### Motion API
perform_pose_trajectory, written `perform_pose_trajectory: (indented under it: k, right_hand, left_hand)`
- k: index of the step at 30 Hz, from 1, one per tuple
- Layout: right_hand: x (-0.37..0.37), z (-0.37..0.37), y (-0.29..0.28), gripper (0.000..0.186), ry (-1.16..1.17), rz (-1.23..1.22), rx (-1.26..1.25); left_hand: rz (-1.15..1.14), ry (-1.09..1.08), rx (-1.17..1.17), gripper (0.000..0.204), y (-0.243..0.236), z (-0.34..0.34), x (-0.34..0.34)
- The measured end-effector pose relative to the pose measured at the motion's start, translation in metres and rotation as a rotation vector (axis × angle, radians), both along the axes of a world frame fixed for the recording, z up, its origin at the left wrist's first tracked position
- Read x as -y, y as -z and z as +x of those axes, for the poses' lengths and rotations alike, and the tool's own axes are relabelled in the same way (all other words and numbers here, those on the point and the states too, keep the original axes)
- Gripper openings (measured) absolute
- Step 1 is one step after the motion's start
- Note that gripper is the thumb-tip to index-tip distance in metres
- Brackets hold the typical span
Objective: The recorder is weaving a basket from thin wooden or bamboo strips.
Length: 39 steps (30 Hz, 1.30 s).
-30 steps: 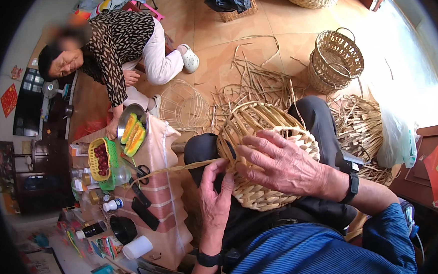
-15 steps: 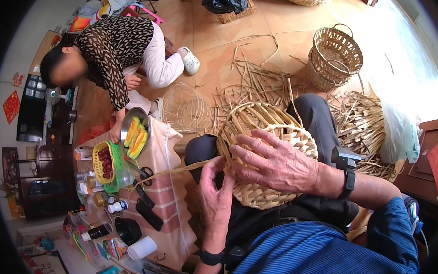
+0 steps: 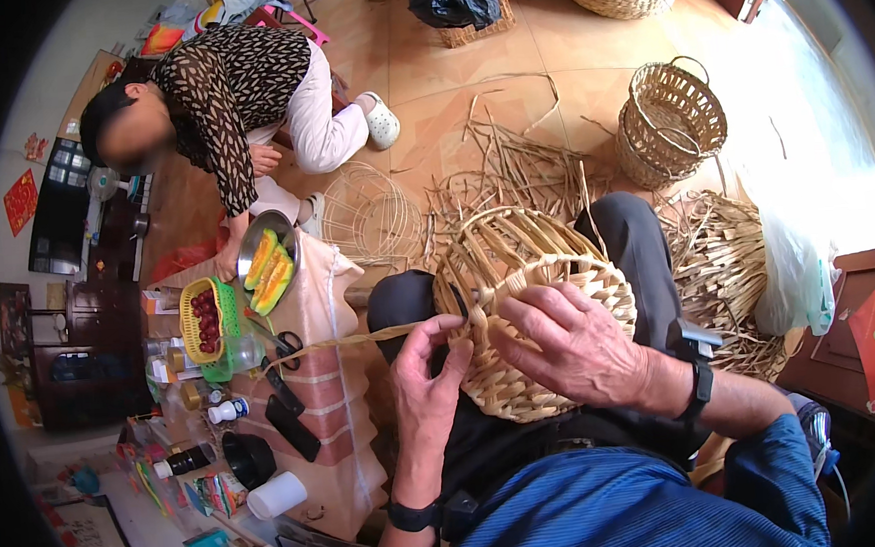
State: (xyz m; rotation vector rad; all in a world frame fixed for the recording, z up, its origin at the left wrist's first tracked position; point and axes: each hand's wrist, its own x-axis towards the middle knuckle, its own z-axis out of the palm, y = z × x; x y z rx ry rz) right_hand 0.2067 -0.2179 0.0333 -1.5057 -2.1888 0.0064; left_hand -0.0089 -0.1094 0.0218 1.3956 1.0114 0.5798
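A half-woven straw basket (image 3: pixel 521 394) rests on its side across my lap, its open ribs pointing away from me. My left hand (image 3: pixel 425 369) is at the basket's left edge, thumb and forefinger closed on a long straw strand (image 3: pixel 361 337) that trails left over the table. On the near wall of the basket lies my right hand (image 3: pixel 577 350), its fingers curled and drawn together against the weave. Whatever is between those fingertips is hidden.
Left stands a cloth-covered table (image 3: pixel 344 460) with scissors (image 3: pixel 286 347), a bowl of cut melon (image 3: pixel 281 226) and a fruit basket (image 3: pixel 203 318). A person (image 3: pixel 236 95) leans over it. Dry straw (image 3: pixel 723 271), a wire frame (image 3: pixel 369 213) and a handled basket (image 3: pixel 669 124) sit on the floor.
My right hand has slid off the basket's left edge, rightward and down, and its spread fingers have curled together. The left hand has stayed nearly in place with the strand.
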Motion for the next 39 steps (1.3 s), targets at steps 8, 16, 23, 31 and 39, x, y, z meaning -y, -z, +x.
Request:
perform_pose_trajectory:
  k: [8, 16, 23, 31, 39]
  right_hand:
    - [-0.001, -0.017, 0.006, 0.058, 0.175, -0.234, -0.492]
    - [-0.007, -0.027, 0.004, 0.045, 0.178, -0.376, -0.613]
    - [-0.010, -0.038, 0.007, 0.027, 0.181, -0.372, -0.520]
    - [-0.029, -0.041, 0.011, 0.022, 0.146, -0.513, -0.515]
    - [-0.026, -0.044, 0.009, 0.027, 0.187, -0.747, -1.097]
  left_hand:
    - [0.063, -0.037, -0.152, 0.018, 0.004, 0.014, -0.003]
    - [0.164, 0.102, -0.380, 0.023, -0.011, 0.011, -0.006]
    - [0.237, 0.075, -0.343, 0.038, -0.005, 0.001, 0.003]
    - [-0.127, -0.297, -0.063, 0.035, 0.007, 0.012, 0.020]
    - [-0.075, -0.041, -0.213, 0.036, -0.004, 0.008, -0.002]
